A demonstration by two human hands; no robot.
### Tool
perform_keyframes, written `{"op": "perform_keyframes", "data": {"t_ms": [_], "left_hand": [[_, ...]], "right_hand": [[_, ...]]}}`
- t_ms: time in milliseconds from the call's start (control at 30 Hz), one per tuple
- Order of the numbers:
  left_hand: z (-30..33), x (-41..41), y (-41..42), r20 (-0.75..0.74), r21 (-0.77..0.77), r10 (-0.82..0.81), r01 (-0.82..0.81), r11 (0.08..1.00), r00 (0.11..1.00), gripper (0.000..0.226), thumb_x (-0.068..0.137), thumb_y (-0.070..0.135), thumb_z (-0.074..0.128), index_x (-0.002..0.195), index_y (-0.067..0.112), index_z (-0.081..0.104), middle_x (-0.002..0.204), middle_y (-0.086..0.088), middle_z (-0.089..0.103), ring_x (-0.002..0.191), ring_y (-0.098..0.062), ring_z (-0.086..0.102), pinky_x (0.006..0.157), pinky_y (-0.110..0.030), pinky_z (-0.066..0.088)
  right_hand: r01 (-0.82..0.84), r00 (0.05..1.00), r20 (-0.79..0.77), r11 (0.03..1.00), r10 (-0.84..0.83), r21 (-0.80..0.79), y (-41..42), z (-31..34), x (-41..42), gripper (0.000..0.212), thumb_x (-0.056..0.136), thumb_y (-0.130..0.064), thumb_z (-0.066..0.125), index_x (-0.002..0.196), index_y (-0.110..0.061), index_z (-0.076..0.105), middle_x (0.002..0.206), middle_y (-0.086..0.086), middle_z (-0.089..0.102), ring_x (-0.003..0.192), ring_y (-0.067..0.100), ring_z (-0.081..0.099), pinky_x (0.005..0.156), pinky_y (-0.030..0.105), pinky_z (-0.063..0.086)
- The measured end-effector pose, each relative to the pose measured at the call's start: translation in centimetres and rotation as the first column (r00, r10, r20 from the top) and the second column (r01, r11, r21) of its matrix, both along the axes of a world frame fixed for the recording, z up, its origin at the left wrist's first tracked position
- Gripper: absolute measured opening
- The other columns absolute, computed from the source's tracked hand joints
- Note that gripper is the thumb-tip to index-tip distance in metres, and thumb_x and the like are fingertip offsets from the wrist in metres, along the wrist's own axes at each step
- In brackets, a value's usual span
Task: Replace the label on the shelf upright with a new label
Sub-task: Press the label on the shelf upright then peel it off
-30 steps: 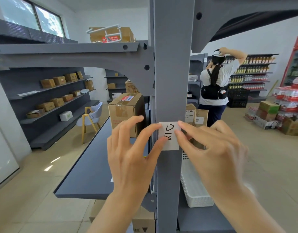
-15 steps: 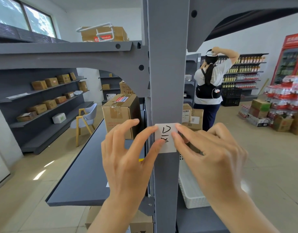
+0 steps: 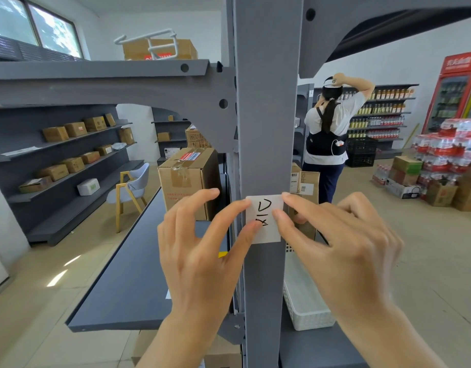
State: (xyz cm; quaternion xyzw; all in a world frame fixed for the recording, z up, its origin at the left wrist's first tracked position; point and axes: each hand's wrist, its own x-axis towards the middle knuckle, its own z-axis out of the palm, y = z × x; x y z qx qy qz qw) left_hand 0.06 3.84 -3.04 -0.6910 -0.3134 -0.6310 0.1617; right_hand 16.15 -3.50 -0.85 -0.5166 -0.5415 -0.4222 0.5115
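Two hands point(image 3: 202, 264) point(image 3: 345, 256) still on one label point(image 3: 266, 234)

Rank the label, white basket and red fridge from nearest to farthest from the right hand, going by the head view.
1. label: on the upright, touched by the right hand's fingertips.
2. basket: just below the hand.
3. fridge: far off, upper right.

Taped cardboard box point(image 3: 187, 179) on grey shelf point(image 3: 128, 282), white basket point(image 3: 304, 301), pale chair point(image 3: 132, 189), red drinks cooler point(image 3: 453, 94), person point(image 3: 328, 134) facing away
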Motion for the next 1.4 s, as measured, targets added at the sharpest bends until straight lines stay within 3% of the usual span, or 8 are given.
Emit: {"op": "perform_keyframes", "data": {"t_ms": [200,567,700,867,1000,1100,1400], "left_hand": [[-0.07,-0.04,0.09,0.002,0.004,-0.015,0.015,1.000,1.000,0.034,0.084,0.044,0.079,0.113,0.030,0.069,0.127,-0.005,0.055,0.116,-0.024,0.050,0.088,-0.040,0.049],[-0.12,0.01,0.05,0.009,-0.019,-0.025,0.025,1.000,1.000,0.034,0.084,0.043,0.080,0.113,0.028,0.070,0.126,-0.009,0.059,0.117,-0.024,0.050,0.089,-0.039,0.048],[-0.06,0.01,-0.13,0.009,-0.041,-0.017,0.017,0.999,1.000,0.033,0.084,0.042,0.080,0.112,0.026,0.073,0.126,-0.008,0.058,0.117,-0.023,0.049,0.090,-0.037,0.046],[0.20,0.13,-0.35,0.001,-0.051,-0.022,0.022,0.998,1.000,0.033,0.084,0.041,0.080,0.113,0.029,0.071,0.125,-0.007,0.058,0.117,-0.022,0.048,0.090,-0.035,0.044],[0.47,0.02,-0.57,-0.016,-0.054,-0.022,0.022,0.998,1.000,0.032,0.084,0.040,0.078,0.113,0.030,0.069,0.127,-0.001,0.053,0.117,-0.021,0.047,0.089,-0.035,0.043],[0.59,0.04,-0.68,-0.018,-0.051,-0.017,0.016,0.999,1.000,0.032,0.083,0.040,0.079,0.112,0.029,0.070,0.125,-0.001,0.053,0.116,-0.022,0.047,0.088,-0.036,0.043],[0.58,-0.08,-0.71,-0.015,-0.057,-0.023,0.022,0.998,1.000,0.035,0.083,0.043,0.077,0.114,0.031,0.065,0.125,-0.004,0.056,0.117,-0.023,0.048,0.092,-0.033,0.041]], "right_hand": [[-0.024,0.999,-0.031,0.999,0.023,-0.040,-0.06,0.10,-0.18,0.014,0.094,-0.030,0.074,0.094,-0.023,0.086,0.057,-0.009,0.070,0.057,0.020,0.048,0.047,0.026,0.037],[-0.040,0.998,-0.050,0.997,0.037,-0.073,-0.13,0.08,-0.27,0.012,0.092,-0.031,0.077,0.094,-0.022,0.086,0.060,-0.010,0.071,0.059,0.020,0.047,0.047,0.033,0.043],[-0.096,0.990,-0.117,0.988,0.082,-0.118,-0.21,0.36,-0.38,0.014,0.090,-0.033,0.078,0.097,-0.023,0.085,0.062,-0.011,0.069,0.063,0.017,0.046,0.050,0.031,0.042],[-0.181,0.968,-0.211,0.959,0.135,-0.216,-0.06,0.24,-0.56,0.009,0.085,-0.039,0.077,0.083,-0.032,0.082,0.061,-0.015,0.064,0.067,0.015,0.046,0.053,0.031,0.043],[-0.134,0.987,-0.102,0.984,0.122,-0.115,-0.22,0.04,0.13,0.015,0.088,-0.035,0.078,0.097,-0.025,0.084,0.061,-0.011,0.068,0.062,0.018,0.047,0.058,0.039,0.040],[-0.103,0.993,-0.067,0.993,0.099,-0.057,-0.01,-0.18,0.20,0.021,0.089,-0.032,0.079,0.107,-0.022,0.083,0.059,-0.011,0.069,0.059,0.018,0.046,0.060,0.034,0.032],[-0.100,0.993,-0.072,0.993,0.095,-0.067,0.06,-0.09,-0.13,0.017,0.087,-0.030,0.080,0.100,-0.022,0.085,0.058,-0.010,0.069,0.059,0.021,0.047,0.066,0.033,0.031]]}}
